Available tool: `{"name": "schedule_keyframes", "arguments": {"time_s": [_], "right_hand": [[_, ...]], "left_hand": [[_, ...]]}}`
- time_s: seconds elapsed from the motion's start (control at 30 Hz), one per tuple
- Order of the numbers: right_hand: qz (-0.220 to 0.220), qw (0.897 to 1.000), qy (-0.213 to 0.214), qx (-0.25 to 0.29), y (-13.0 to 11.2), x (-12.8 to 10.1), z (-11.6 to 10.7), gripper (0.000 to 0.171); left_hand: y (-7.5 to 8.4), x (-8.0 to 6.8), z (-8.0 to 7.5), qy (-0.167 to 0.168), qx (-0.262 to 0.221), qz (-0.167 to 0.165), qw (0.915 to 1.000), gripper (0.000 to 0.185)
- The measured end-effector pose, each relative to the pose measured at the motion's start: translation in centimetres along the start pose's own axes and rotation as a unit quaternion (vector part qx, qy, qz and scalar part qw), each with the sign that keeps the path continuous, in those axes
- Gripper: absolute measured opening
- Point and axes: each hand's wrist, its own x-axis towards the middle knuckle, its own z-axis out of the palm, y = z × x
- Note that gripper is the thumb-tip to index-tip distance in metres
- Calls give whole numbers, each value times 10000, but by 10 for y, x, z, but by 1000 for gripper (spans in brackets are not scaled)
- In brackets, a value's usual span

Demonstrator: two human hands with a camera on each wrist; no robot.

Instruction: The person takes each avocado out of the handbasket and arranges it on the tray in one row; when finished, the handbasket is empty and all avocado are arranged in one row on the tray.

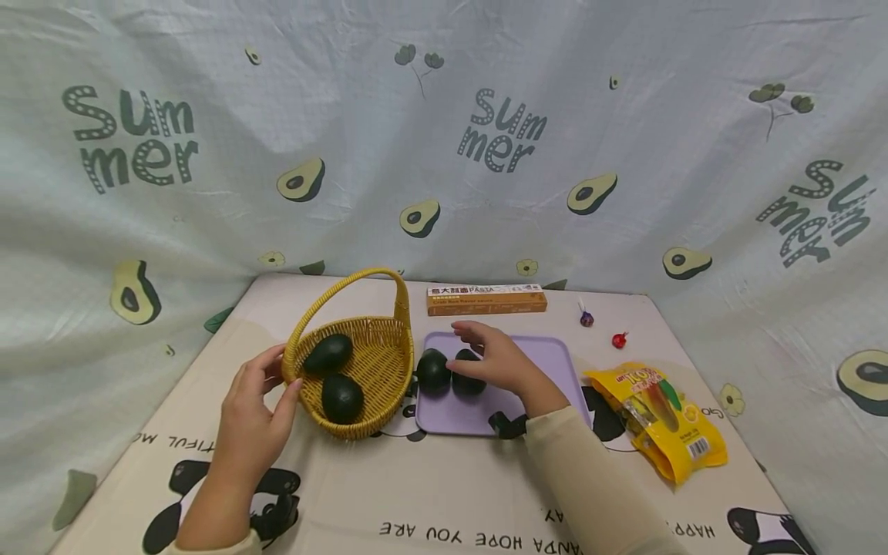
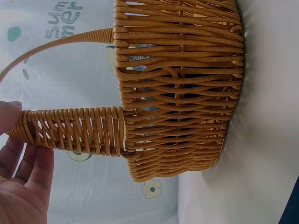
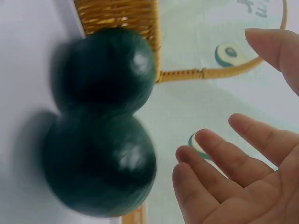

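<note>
The left hand [image 1: 251, 412] holds the basket [image 1: 383, 376] by its handle [image 2: 74, 132], with the thumb on one side and fingers on the other. The right hand [image 1: 502, 358] is empty, its fingers loose and spread, just by the avocados on the tray [image 1: 451, 418]. I can't see all of the tray, because the right hand and its sleeve [image 1: 597, 478] cover some of it. The right hand also hides a bit of the nearer avocado [image 1: 469, 378]. In the left wrist view, that hand is cut off at the edge, and the dark shapes behind the basket's sticks are hard to make out.

I count four avocados. Two sit in the basket, just right of the left hand: one farther back [image 1: 329, 353] and one closer [image 1: 342, 398]. Two lie side by side on the tray, by the right hand's fingertips, the other one [image 1: 434, 371] closer to the basket. There is one box [image 1: 486, 302] past the right hand. Out to the right of that hand are two sweets, one purple [image 1: 586, 317] and one red [image 1: 620, 340], and one yellow bag [image 1: 666, 420].
</note>
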Motion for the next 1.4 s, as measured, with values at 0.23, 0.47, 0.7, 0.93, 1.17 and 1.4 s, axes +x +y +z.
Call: {"name": "schedule_keyframes", "arguments": {"time_s": [0.23, 0.47, 0.7, 0.93, 1.17, 1.4], "right_hand": [[-292, 9995, -46, 102, -20, 4, 3, 72], [-619, 9978, -197, 160, -34, 11, 7, 71], [-662, 9971, -358, 88, -47, 20, 10, 71], [-707, 9956, -617, 6, -55, 29, 16, 73], [-810, 9932, -829, 113, -56, 38, 23, 72], [-698, 9930, -933, 202, -57, 46, 29, 69]], "left_hand": [[-1, 0, 0, 13, 6, 18, 10000, 64], [-1, 0, 0, 26, 18, 82, 10000, 65], [-1, -1, 0, 16, 13, 63, 10000, 65], [1, 0, -1, 6, -28, -57, 10000, 64], [3, 0, -2, -25, -105, -135, 9999, 62], [2, 1, -3, -42, -206, -239, 9995, 58]]}}
